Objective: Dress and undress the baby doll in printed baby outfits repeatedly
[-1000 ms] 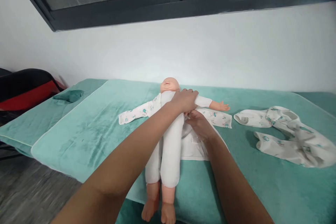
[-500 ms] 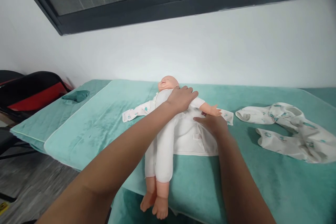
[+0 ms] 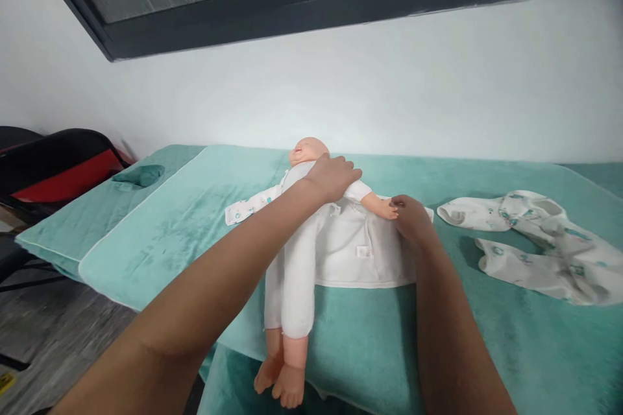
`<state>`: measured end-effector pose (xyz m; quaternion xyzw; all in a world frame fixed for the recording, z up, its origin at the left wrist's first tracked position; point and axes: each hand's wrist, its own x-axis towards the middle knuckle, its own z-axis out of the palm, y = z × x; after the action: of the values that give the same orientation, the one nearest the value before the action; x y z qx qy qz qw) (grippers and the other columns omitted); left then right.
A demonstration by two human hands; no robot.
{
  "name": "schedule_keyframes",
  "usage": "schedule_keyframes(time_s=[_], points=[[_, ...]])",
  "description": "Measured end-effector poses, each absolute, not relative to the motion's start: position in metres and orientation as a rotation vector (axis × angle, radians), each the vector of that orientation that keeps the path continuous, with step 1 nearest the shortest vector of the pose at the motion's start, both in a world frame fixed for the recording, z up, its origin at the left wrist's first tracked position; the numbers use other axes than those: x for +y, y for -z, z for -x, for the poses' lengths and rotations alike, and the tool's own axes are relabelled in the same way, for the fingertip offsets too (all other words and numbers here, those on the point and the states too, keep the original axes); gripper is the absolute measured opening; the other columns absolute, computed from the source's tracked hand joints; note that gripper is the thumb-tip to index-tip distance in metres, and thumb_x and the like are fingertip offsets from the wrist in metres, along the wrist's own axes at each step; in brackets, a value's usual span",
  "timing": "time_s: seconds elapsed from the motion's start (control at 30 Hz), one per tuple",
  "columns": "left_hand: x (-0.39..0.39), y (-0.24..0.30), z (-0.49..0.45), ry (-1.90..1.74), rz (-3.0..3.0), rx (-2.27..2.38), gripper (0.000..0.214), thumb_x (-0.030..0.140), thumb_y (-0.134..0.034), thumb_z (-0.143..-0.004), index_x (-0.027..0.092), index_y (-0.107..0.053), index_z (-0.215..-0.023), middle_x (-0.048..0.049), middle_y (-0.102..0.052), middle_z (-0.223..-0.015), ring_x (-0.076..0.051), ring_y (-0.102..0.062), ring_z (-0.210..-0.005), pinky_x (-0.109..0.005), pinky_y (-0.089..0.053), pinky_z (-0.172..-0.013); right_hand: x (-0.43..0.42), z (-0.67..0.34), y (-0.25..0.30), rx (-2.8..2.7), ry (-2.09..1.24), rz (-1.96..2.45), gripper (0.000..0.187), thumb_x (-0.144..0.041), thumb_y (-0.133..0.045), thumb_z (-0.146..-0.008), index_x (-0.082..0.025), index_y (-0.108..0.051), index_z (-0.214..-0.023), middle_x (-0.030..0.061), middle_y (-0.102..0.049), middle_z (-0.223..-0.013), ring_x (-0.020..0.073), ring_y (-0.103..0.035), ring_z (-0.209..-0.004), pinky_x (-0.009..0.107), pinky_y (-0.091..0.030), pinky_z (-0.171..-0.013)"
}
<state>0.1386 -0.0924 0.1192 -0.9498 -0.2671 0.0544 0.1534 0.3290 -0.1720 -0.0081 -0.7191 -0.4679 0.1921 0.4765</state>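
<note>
A baby doll (image 3: pixel 299 285) in white clothing lies on its back, partly turned, its bare feet over the front edge of the green bed (image 3: pixel 360 331). My left hand (image 3: pixel 335 176) is laid over its upper chest and shoulder, fingers curled round that shoulder. At the doll's outstretched hand, my right hand (image 3: pixel 411 217) has its fingers bent in and closed on the small doll hand. Spread open under the doll is a white shirt (image 3: pixel 345 256) with a label and printed sleeves. One sleeve (image 3: pixel 250 205) reaches left; the other is mostly behind my right hand.
To the right lie white printed baby trousers (image 3: pixel 545 233), loosely bunched. A small green cushion (image 3: pixel 139 176) rests at the bed's left end. Black and red chairs (image 3: pixel 63 168) stand on the left. Behind the bed is a white wall (image 3: pixel 341 91) under a dark-framed window (image 3: pixel 219 29).
My right hand has moved from the shirt below the doll's arm to the doll's hand. The doll's arm sits slightly lower, and my left hand stays at the shoulder.
</note>
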Motion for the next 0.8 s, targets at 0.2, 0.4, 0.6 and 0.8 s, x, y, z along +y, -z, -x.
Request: schedule_keyframes(time_s=[0.2, 0.4, 0.6, 0.8], points=[[-0.096, -0.123, -0.152, -0.437, 2.538, -0.976, 0.025, 0.013, -0.067, -0.077, 0.019, -0.069, -0.101, -0.0128, -0.069, -0.109, -0.03, -0.055, -0.108, -0.045, -0.037, -0.091, -0.182, -0.326, -0.017, -0.643, -0.958, 1.216, 0.034, -0.049, -0.076, -0.07, -0.023, -0.054, -0.073, -0.0062, -0.049, -0.057, 0.0126, -0.045, -0.049, 0.026, -0.037, -0.045], [-0.102, -0.092, -0.177, -0.162, 2.652, -1.168, 0.034, 0.031, -0.071, -0.078, 0.015, -0.067, -0.108, -0.0154, -0.067, -0.113, -0.031, -0.055, -0.111, -0.05, -0.034, -0.101, -0.193, -0.302, -0.034, -0.654, -1.074, 0.948, 0.03, -0.044, -0.076, -0.077, -0.025, -0.053, -0.079, -0.006, -0.055, -0.064, 0.0137, -0.054, -0.056, 0.027, -0.046, -0.053], [-0.096, -0.073, -0.178, 0.301, 3.055, -1.218, 0.033, 0.027, -0.059, -0.084, 0.017, -0.06, -0.116, -0.0104, -0.065, -0.121, -0.027, -0.06, -0.112, -0.043, -0.041, -0.099, -0.196, -0.289, -0.04, -0.898, -1.14, 0.911, 0.039, -0.035, -0.078, -0.075, -0.03, -0.064, -0.111, 0.0017, -0.07, -0.116, 0.0235, -0.068, -0.096, 0.033, -0.055, -0.071], [-0.082, -0.082, -0.149, 1.057, 3.284, -1.092, 0.016, 0.01, -0.047, -0.075, 0.017, -0.06, -0.081, -0.0024, -0.068, -0.083, -0.018, -0.061, -0.078, -0.029, -0.046, -0.071, -0.199, -0.279, -0.039, -1.06, -1.182, 0.86, 0.052, -0.026, -0.081, -0.073, -0.032, -0.063, -0.122, 0.0025, -0.064, -0.133, 0.0261, -0.063, -0.116, 0.033, -0.055, -0.085]])
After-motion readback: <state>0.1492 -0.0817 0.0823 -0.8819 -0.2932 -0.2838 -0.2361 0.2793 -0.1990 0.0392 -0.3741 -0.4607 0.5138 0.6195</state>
